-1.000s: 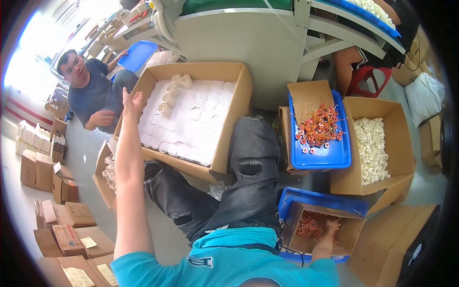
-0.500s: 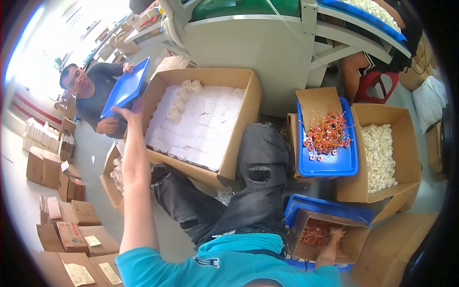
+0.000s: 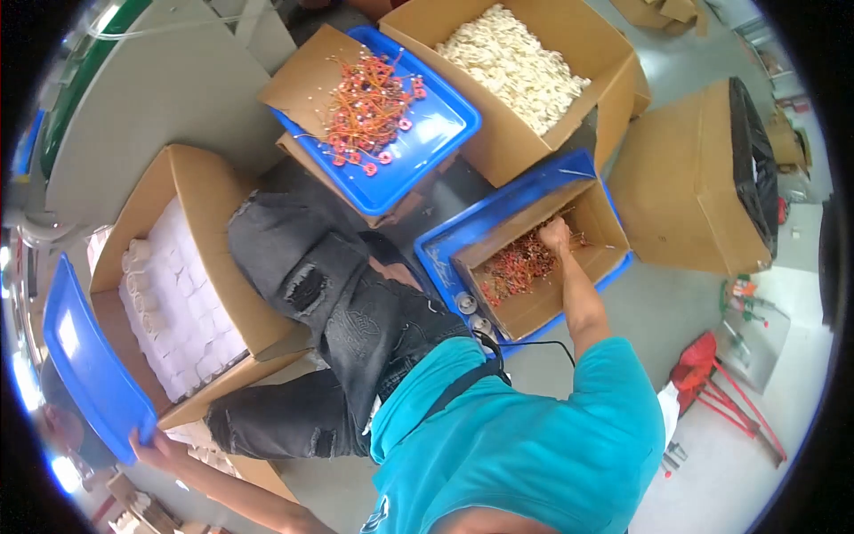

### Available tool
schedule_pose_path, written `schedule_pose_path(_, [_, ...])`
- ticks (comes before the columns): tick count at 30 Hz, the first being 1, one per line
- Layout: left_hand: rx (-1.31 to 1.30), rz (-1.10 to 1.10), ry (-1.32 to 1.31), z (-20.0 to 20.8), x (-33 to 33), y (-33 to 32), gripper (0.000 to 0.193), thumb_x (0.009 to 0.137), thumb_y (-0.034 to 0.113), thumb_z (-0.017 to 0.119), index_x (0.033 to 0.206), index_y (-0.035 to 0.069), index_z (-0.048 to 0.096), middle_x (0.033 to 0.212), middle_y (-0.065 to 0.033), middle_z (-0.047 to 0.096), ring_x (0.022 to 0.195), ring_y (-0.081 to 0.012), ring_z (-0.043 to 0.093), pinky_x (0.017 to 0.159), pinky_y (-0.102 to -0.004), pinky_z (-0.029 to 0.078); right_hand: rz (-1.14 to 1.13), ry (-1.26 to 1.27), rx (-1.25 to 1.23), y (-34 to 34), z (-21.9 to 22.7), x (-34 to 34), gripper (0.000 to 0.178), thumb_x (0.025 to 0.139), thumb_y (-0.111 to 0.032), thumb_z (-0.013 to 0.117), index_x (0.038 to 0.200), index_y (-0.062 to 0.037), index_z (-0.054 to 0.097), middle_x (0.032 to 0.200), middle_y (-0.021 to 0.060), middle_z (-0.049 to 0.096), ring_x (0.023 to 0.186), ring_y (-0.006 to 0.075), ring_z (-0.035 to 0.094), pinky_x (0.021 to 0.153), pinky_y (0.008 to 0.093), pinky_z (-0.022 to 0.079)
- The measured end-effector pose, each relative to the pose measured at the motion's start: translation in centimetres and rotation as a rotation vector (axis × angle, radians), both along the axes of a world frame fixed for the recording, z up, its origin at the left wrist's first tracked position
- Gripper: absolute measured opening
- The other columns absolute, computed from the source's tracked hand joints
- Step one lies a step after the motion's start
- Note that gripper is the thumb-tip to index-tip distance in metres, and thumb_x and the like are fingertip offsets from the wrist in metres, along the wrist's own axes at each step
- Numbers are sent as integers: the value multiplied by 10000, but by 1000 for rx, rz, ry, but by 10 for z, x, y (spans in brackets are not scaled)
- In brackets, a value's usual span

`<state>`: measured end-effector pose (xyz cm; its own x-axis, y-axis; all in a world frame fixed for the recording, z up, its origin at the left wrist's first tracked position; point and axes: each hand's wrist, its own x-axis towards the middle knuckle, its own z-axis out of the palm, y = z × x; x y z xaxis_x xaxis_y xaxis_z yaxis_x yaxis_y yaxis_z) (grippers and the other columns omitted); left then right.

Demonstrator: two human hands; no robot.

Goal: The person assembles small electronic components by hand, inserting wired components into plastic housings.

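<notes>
At the left, my left hand [image 3: 153, 450] is closed on the near corner of an upright-tilted blue tray [image 3: 93, 351], its arm stretched far out. My right hand [image 3: 555, 235] reaches down into a shallow cardboard box [image 3: 605, 222], fingers curled at a heap of small red-orange wired parts [image 3: 516, 267]; the fingertips are partly hidden in the heap. That box rests in a larger blue tray [image 3: 436, 258]. Another blue tray [image 3: 436, 120] holds a tangle of similar red-orange wired parts [image 3: 365, 107] and a cardboard flap.
A large carton [image 3: 209, 267] with white rolls or cups [image 3: 191, 311] stands beside my knees. Beyond the trays is a carton of cream-coloured pieces [image 3: 511, 67]. A tall carton with a black liner [image 3: 685, 178] stands right. Another person [image 3: 62, 427] shows partly behind the held tray.
My view has swung to the right. My left hand, at the tray's edge before, now grips its corner. The tray has come nearer the white-filled carton. My right hand stays in the parts box.
</notes>
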<state>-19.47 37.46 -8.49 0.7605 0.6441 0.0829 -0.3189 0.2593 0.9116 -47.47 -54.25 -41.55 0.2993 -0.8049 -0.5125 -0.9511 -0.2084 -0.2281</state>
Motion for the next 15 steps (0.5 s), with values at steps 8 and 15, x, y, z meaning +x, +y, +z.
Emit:
schedule_pose_path(8, [-481, -515, 351, -3, -138, -231, 675, 744, -1, 553, 1398, -39, 388, 1364, -217, 487, 1263, -392, 459, 1097, -568, 362, -249, -614, 214, 15, 27, -23, 435, 615, 23, 675, 1046, -17, 636, 852, 63, 635, 713, 236, 615, 615, 356, 511])
schedule_pose_path(15, [-314, -886, 486, -36, -167, -382, 670, 695, -57, 531, 1356, -47, 417, 1248, -226, 548, 1126, -374, 563, 1009, -485, 463, -582, -864, 685, 51, 156, -37, 219, 751, -21, 582, 969, -43, 576, 768, 72, 599, 541, 179, 582, 394, 317, 466])
